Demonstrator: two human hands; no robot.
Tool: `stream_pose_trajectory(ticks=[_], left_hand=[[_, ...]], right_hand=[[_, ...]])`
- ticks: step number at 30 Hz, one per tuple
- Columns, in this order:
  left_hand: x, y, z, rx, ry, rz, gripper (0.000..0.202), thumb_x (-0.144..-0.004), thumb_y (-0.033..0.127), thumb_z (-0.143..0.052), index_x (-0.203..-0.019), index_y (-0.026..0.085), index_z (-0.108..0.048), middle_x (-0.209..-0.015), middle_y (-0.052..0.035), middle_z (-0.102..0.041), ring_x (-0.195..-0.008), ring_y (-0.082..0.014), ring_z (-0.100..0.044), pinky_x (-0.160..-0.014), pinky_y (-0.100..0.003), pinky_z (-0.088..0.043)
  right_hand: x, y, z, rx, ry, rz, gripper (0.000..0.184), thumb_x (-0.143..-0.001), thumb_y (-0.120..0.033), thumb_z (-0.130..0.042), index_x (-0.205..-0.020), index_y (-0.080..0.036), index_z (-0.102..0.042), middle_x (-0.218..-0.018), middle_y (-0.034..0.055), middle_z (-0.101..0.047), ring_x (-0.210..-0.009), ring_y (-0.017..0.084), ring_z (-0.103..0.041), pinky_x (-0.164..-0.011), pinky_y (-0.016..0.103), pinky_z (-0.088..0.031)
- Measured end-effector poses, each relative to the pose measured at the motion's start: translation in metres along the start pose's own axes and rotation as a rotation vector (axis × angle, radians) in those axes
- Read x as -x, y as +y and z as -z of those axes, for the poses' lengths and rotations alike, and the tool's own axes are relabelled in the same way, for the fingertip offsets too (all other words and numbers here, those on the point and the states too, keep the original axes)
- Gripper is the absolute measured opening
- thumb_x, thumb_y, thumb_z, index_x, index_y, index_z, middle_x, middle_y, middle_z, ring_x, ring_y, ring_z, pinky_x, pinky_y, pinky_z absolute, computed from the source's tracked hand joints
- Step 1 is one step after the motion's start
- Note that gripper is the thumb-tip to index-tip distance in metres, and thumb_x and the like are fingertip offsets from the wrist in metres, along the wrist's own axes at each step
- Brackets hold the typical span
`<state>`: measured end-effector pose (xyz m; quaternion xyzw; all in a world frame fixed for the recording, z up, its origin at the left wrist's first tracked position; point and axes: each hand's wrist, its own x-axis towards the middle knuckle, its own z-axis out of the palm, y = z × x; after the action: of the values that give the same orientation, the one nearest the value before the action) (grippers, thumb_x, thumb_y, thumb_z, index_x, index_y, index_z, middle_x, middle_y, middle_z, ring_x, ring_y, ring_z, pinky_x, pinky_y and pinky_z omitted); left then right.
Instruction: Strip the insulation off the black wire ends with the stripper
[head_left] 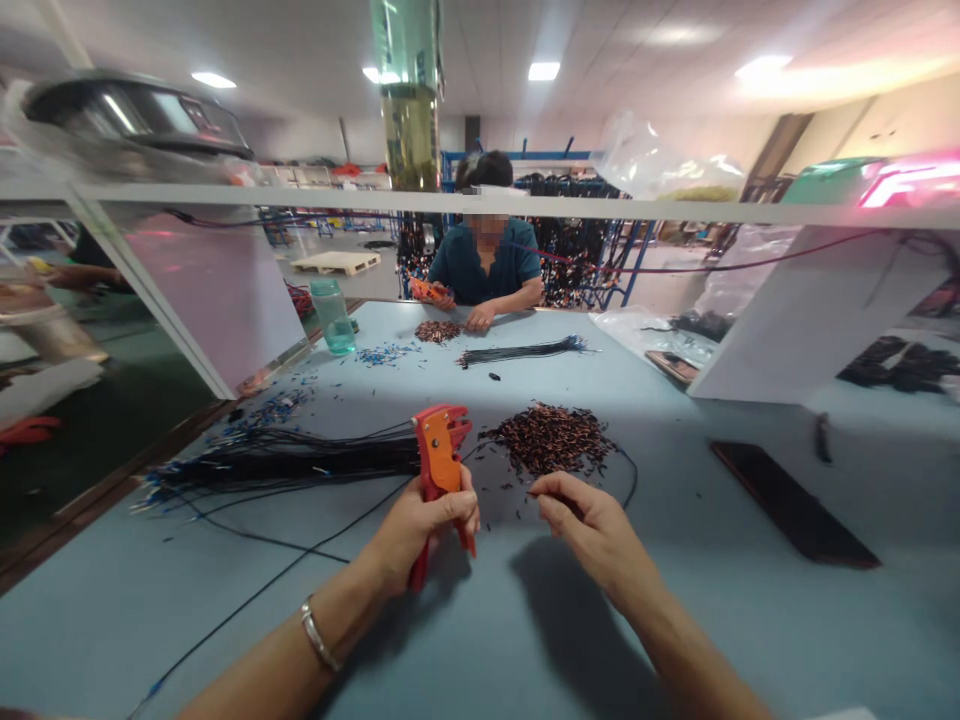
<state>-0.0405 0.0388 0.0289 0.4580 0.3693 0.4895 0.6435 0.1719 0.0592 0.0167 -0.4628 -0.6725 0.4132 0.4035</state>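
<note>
My left hand (439,510) is wrapped around the handles of a red and orange wire stripper (439,450), its jaws pointing up and away from me. My right hand (574,510) is closed in a pinch, with a small dark tip showing at the fingertips. A thin black wire (634,475) curves behind this hand and seems to run into it. Just beyond lies a heap of small black and copper-coloured cut pieces (555,437). Left of the stripper, a bundle of black wires (300,457) with blue ends lies on the table.
Across the table (420,660) a co-worker (487,260) holds an orange tool beside another small heap (437,331) and wire bundle (525,350). A bottle (332,318) stands at the left. A dark phone-like slab (791,503) lies right. A shelf (570,207) spans overhead.
</note>
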Motion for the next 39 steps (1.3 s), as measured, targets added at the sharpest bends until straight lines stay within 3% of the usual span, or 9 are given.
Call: stream_pose_trajectory(ticks=[3, 6, 14, 23, 39], left_hand=[[0.000, -0.009, -0.001, 0.255, -0.155, 0.162, 0.020, -0.071, 0.026, -0.070, -0.075, 0.017, -0.052, -0.060, 0.0046, -0.047, -0.055, -0.0113, -0.048, -0.067, -0.032, -0.044], [0.001, -0.017, -0.003, 0.354, -0.270, 0.310, 0.022, -0.067, 0.026, -0.072, -0.074, 0.016, -0.054, -0.058, 0.0037, -0.048, -0.053, -0.0119, -0.050, -0.065, -0.033, -0.045], [0.010, -0.023, -0.013, 0.399, -0.440, 0.432, 0.024, -0.064, 0.026, -0.073, -0.070, 0.015, -0.054, -0.058, 0.0028, -0.050, -0.051, -0.0117, -0.052, -0.063, -0.032, -0.045], [0.012, -0.022, -0.014, 0.344, -0.452, 0.439, 0.025, -0.062, 0.027, -0.075, -0.070, 0.015, -0.054, -0.056, 0.0030, -0.051, -0.050, -0.0117, -0.052, -0.063, -0.032, -0.044], [0.013, -0.022, -0.014, 0.358, -0.459, 0.446, 0.026, -0.062, 0.026, -0.076, -0.071, 0.014, -0.054, -0.056, 0.0018, -0.053, -0.049, -0.0120, -0.054, -0.062, -0.032, -0.045]], right_hand=[[0.000, 0.001, 0.002, 0.076, 0.051, 0.132, 0.019, -0.085, -0.031, -0.052, -0.085, -0.019, -0.066, -0.068, 0.0000, -0.055, -0.058, 0.013, -0.048, -0.054, 0.022, -0.041], [0.002, -0.002, 0.003, 0.122, 0.086, 0.234, 0.019, -0.090, -0.030, -0.050, -0.086, -0.019, -0.065, -0.070, 0.0005, -0.057, -0.059, 0.013, -0.049, -0.055, 0.022, -0.040], [0.008, -0.015, 0.002, 0.195, 0.142, 0.287, 0.017, -0.091, -0.026, -0.050, -0.082, -0.017, -0.063, -0.065, -0.0013, -0.059, -0.056, 0.011, -0.050, -0.054, 0.020, -0.039], [0.007, -0.017, 0.003, 0.211, 0.157, 0.306, 0.018, -0.090, -0.025, -0.049, -0.081, -0.019, -0.063, -0.066, 0.0006, -0.062, -0.058, 0.013, -0.055, -0.056, 0.021, -0.042], [0.007, -0.015, 0.004, 0.200, 0.100, 0.268, 0.020, -0.091, -0.027, -0.048, -0.081, -0.018, -0.063, -0.059, -0.0027, -0.053, -0.053, 0.011, -0.049, -0.053, 0.019, -0.038]])
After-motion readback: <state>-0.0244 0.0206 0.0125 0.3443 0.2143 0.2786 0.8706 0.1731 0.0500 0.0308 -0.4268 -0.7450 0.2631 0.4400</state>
